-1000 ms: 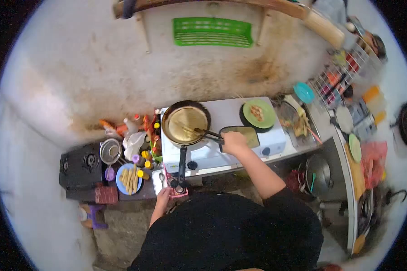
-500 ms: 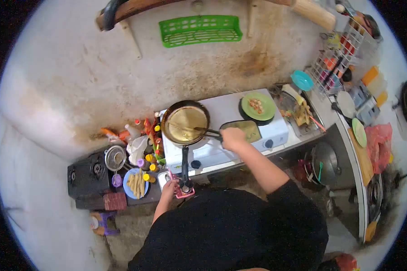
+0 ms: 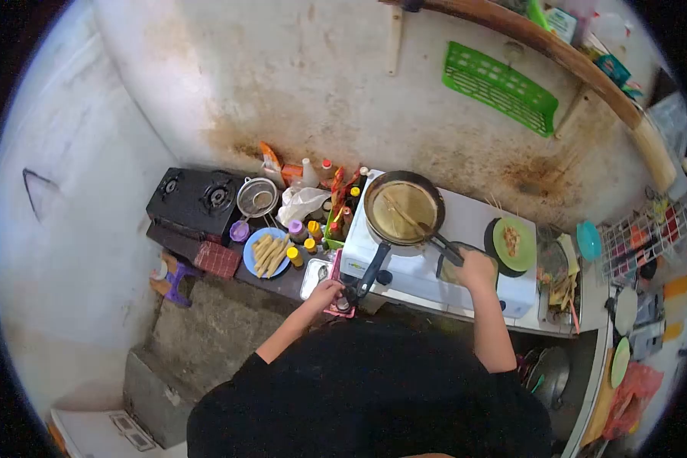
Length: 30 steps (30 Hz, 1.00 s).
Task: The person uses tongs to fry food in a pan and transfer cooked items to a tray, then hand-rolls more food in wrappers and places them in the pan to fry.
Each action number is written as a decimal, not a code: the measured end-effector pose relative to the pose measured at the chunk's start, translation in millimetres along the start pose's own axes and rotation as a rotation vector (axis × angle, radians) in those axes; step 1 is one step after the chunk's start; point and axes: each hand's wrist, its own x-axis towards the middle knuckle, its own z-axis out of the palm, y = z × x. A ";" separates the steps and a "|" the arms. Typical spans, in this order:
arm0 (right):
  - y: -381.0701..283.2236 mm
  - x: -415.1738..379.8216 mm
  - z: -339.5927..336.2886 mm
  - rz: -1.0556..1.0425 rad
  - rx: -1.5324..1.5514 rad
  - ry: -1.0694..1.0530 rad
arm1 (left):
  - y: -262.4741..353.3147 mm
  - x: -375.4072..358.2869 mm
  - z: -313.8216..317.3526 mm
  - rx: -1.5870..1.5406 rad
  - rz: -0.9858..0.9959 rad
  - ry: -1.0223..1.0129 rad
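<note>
My right hand (image 3: 477,270) is wrapped round the black handle of a utensil (image 3: 447,250) that looks like tongs. Its far end is in the frying pan (image 3: 380,197), among thin brownish strips in shallow yellowish oil. The pan sits on the white stove (image 3: 466,294), with its black handle (image 3: 372,272) toward me. My left hand (image 3: 327,293) is at the stove's front left corner, fingers closed on the edge of a pink-framed tray (image 3: 336,269), close to the pan handle's end. A rectangular pan (image 3: 450,272) lies partly hidden under my right hand.
A green plate with chopped food (image 3: 501,240) rests on the stove's right side. Left of the stove are sauce bottles (image 3: 311,245), a blue plate (image 3: 249,262) of pale rolls, a strainer (image 3: 256,197) and a black stove (image 3: 192,200). A wooden beam (image 3: 557,47) hangs overhead.
The camera has turned left and tilted, so the scene lies further right and more floor shows. Both hands keep nearly the same places beside the pan, the utensil still in it.
</note>
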 end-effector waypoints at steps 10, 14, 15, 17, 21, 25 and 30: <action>-12.2 -4.5 -14.5 0.039 0.023 -0.103 | -1.3 -3.4 0.1 0.023 0.031 0.059; -9.2 -9.6 -20.7 0.042 0.083 -0.120 | 0.4 -13.3 -0.5 -0.120 -0.044 0.107; -7.1 -8.6 -21.4 0.046 0.090 -0.110 | -3.4 -11.0 -0.1 -0.134 -0.052 0.093; -3.1 -10.1 -17.5 0.053 0.111 -0.086 | -11.8 -9.1 -3.9 -0.156 -0.065 0.067; 9.1 -10.7 -6.3 0.028 0.113 -0.046 | 0.3 -14.1 0.7 -0.172 -0.048 0.084; 19.5 -6.7 -1.1 0.040 0.173 -0.047 | -0.2 -10.4 0.9 -0.162 -0.025 0.111; 26.6 -2.3 3.3 0.042 0.146 -0.010 | -4.1 -9.5 -2.5 -0.111 -0.022 0.121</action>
